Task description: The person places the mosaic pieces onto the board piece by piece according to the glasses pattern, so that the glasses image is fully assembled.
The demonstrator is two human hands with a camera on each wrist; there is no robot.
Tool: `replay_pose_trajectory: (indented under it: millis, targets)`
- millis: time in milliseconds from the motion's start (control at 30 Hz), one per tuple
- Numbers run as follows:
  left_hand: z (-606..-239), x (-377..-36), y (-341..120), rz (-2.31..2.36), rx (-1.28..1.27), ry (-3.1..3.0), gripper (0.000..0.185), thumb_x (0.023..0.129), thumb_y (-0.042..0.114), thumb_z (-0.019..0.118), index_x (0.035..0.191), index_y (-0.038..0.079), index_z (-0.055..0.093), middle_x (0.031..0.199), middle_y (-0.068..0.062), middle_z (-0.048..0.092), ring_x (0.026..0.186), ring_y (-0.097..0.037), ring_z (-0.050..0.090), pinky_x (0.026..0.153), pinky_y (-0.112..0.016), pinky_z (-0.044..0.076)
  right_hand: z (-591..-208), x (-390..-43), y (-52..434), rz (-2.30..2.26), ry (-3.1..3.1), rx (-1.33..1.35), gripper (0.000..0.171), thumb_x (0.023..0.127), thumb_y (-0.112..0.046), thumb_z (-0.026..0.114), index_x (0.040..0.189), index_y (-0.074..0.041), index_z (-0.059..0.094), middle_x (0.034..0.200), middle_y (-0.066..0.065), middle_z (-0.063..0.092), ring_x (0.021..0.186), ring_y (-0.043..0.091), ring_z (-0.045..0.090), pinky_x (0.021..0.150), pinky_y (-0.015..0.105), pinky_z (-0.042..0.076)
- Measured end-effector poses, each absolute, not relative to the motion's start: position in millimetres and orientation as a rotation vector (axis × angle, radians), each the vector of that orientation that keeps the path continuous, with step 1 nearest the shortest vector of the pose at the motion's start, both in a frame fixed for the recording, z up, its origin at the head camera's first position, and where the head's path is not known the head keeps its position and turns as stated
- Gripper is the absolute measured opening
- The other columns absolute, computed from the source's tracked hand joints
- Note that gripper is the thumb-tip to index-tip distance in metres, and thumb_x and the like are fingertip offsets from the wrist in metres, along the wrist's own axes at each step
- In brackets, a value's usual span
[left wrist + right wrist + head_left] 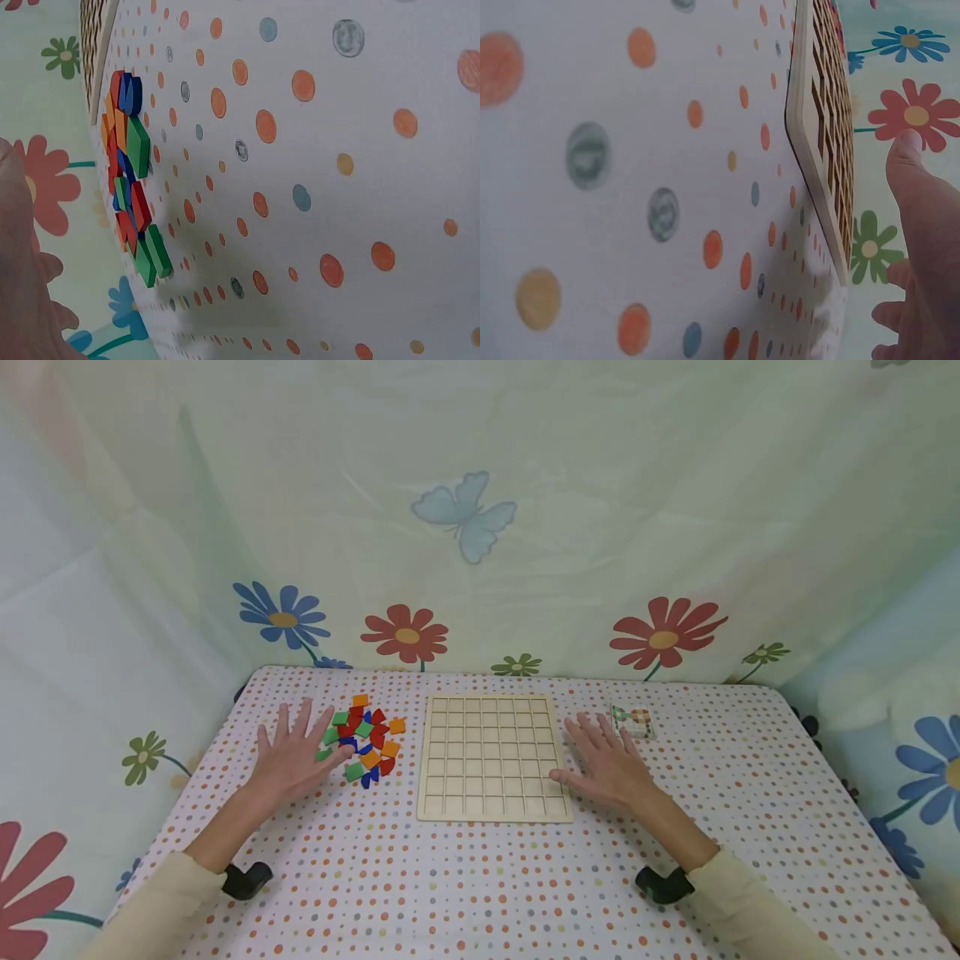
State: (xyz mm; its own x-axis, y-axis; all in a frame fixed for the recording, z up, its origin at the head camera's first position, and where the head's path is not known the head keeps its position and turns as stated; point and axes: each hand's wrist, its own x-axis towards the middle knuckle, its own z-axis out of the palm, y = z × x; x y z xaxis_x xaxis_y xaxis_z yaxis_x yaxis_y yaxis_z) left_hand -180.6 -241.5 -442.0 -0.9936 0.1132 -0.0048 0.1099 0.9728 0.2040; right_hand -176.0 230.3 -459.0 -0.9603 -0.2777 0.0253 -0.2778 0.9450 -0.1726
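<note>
My left hand [291,762] is spread with straight fingers at the left edge of a loose pile of small flat pieces [365,728], its thumb overlapping them in the head view. The pieces are red, blue, green and orange; some are square, others have a curved edge. Between the hands lies a square wooden grid board [495,815], its cells bare. My right hand [606,768] is spread too, thumb tip over the board's right edge in the head view. Neither hand holds anything. In the left wrist view the pieces [139,146] lie flat, partly stacked.
A small clear packet or card [632,722] with a coloured print lies just beyond the right hand's fingers. A dotted cloth [480,893] covers the table. Behind it hangs a flowered curtain [570,527]. Each wrist wears a black camera mount [247,881].
</note>
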Motion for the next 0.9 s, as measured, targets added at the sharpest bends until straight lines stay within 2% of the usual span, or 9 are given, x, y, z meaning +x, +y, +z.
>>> replay_pose_trajectory:
  millis: [367,500,667,767,900]
  targets:
    - [-439.9,-177.6,-250.3,0.311,0.168,3.109,0.088,0.090,0.068,0.045,0.154,0.013,0.023,0.160,-0.026,0.010,0.143,-0.059,0.004,0.106,-0.080,0.006,-464.6,-175.7,223.5,0.355,-3.122,0.473,0.090,0.088,-0.065,0.052,0.154,-0.011,0.025,0.160,0.019,0.023,0.147,0.046,0.016,0.115,0.067,0.013]
    - [-442.8,-176.1,-254.4,0.384,0.161,3.072,0.088,0.091,0.067,0.043,0.155,0.012,0.020,0.160,-0.028,0.011,0.141,-0.061,0.008,0.104,-0.079,0.015,-470.8,-174.2,220.0,0.479,-3.130,0.490,0.087,0.089,-0.062,0.053,0.154,-0.010,0.024,0.160,0.019,0.023,0.147,0.047,0.016,0.115,0.067,0.014]
    - [-448.3,-171.3,-258.1,0.577,0.117,2.991,0.090,0.091,0.067,0.045,0.156,0.011,0.016,0.157,-0.029,0.018,0.140,-0.056,0.022,0.100,-0.076,0.030,-475.3,-174.2,215.2,0.656,-3.118,0.512,0.085,0.092,-0.057,0.053,0.155,-0.009,0.023,0.160,0.019,0.022,0.147,0.048,0.014,0.114,0.069,0.012]
    - [-451.8,-168.2,-259.1,0.667,0.111,2.998,0.090,0.091,0.061,0.053,0.156,0.011,0.017,0.155,-0.027,0.025,0.138,-0.050,0.030,0.100,-0.072,0.036,-473.7,-174.5,212.4,0.766,-3.119,0.527,0.084,0.093,-0.053,0.054,0.155,-0.008,0.021,0.160,0.020,0.021,0.147,0.048,0.013,0.114,0.070,0.009]
    - [-455.1,-164.0,-258.5,0.761,0.133,3.013,0.083,0.091,0.044,0.062,0.155,0.010,0.020,0.152,-0.025,0.032,0.137,-0.045,0.035,0.101,-0.067,0.039,-472.9,-175.0,211.2,0.862,-3.130,0.522,0.084,0.094,-0.050,0.054,0.155,-0.005,0.017,0.161,0.022,0.017,0.148,0.048,0.010,0.115,0.068,0.006]
